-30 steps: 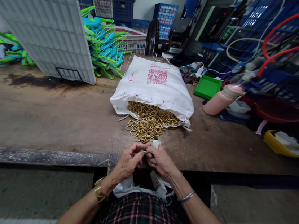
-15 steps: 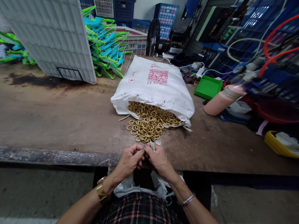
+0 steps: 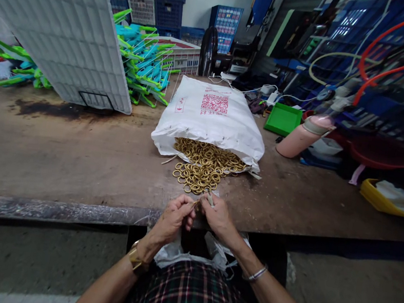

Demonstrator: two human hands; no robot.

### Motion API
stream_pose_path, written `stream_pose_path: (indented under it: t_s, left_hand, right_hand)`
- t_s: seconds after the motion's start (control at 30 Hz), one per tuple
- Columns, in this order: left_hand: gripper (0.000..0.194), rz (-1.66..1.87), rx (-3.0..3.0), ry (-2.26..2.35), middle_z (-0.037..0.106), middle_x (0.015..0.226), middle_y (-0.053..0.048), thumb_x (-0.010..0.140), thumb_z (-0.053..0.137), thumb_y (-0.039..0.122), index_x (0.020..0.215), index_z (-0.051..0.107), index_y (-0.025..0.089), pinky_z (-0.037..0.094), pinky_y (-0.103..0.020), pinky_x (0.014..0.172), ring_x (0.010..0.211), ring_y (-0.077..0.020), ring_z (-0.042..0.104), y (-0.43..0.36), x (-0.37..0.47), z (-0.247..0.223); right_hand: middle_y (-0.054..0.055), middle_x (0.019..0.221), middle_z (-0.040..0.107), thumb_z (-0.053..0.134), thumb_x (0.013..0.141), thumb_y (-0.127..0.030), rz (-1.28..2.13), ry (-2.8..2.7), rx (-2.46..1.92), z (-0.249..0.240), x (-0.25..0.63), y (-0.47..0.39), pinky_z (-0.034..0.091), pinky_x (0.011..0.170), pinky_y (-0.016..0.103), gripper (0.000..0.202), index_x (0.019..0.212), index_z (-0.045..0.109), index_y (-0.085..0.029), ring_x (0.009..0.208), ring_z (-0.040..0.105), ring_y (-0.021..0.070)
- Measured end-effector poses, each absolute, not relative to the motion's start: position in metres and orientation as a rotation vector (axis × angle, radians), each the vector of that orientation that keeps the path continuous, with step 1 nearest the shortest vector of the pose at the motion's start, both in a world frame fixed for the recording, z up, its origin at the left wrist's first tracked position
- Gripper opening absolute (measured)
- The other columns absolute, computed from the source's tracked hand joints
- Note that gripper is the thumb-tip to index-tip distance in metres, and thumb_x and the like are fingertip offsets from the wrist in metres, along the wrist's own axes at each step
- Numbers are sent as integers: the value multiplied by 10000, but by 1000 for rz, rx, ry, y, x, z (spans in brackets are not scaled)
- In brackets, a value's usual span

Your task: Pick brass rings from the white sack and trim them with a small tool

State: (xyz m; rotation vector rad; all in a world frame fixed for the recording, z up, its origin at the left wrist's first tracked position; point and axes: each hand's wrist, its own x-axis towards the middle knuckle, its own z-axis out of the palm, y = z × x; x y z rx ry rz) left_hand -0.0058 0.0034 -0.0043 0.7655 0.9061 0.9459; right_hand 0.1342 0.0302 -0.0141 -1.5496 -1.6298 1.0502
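Close together at the table's front edge, my two hands work over a small brass-coloured ring (image 3: 196, 203). My left hand (image 3: 176, 217) pinches that ring between thumb and forefinger. Closed beside it, my right hand (image 3: 219, 217) holds a slim, pale grey tool (image 3: 211, 200) whose kind I cannot make out; its working end is mostly hidden by the fingers. Just beyond the hands lies a loose pile of brass-coloured rings (image 3: 199, 175). They spill from the open mouth of a white woven sack (image 3: 193, 101) with red print, lying on its side.
On the brown table (image 3: 58, 153) a grey ribbed panel (image 3: 82, 48) stands at left, before green and blue plastic pieces (image 3: 142, 65). To the right are a green tray (image 3: 283, 118), a tilted pink bottle (image 3: 295, 139) and a yellow tray (image 3: 383, 201). A red hose (image 3: 364, 58) hangs above.
The fingers have shifted slightly, and the ring now shows more between them. The right hand's tool has turned a little. The view has moved slightly; sack and pile stay put.
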Motion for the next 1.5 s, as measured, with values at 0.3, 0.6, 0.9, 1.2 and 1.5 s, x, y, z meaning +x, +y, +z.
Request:
stream_pose_path:
  t_s: [0.3, 0.6, 0.9, 1.2, 1.5]
  left_hand:
    - [305, 953, 798, 996, 510, 595, 40, 728, 582, 438, 777, 469, 159, 359, -160, 416, 433, -48, 436, 5, -5, -8]
    - [342, 1001, 923, 998, 489, 567, 43, 734, 567, 491, 725, 465, 164, 379, -183, 449, 446, -59, 447, -4, -6, 6]
    - [332, 1021, 631, 736, 578, 711, -21, 696, 645, 443, 739, 483, 157, 403, -188, 438, 533, -92, 521, -12, -14, 13]
    - [213, 1159, 411, 728, 614, 827, -53, 680, 673, 276, 718, 512, 141, 424, -205, 481, 722, -160, 595, -9, -36, 2]
    - [235, 1106, 281, 645, 567, 686, -5, 642, 666, 286, 752, 498, 165, 412, -206, 476, 606, -127, 567, -3, -41, 5]
  right_hand:
    - [9, 627, 549, 377, 766, -132, 810, -2162, -1544, -10, 132, 20, 281, 542, 217, 152, 717, 506, -196, 562, 459, 121]
    - [44, 712, 622, 399, 729, -90, 672, -2328, -1701, -7, 137, 25, 246, 545, 230, 229, 864, 561, -179, 612, 510, 132]
    - [38, 708, 627, 433, 757, -155, 514, -2277, -1788, 2, 122, 38, 235, 518, 230, 185, 905, 541, -188, 602, 523, 136]
    - [55, 796, 654, 441, 779, -154, 233, -2359, -1866, -6, 108, 54, 268, 557, 252, 194, 948, 522, -202, 691, 590, 173]
    - [49, 759, 636, 416, 763, -135, 355, -2236, -1817, -14, 119, 55, 300, 582, 245, 240, 964, 537, -188, 669, 566, 163]
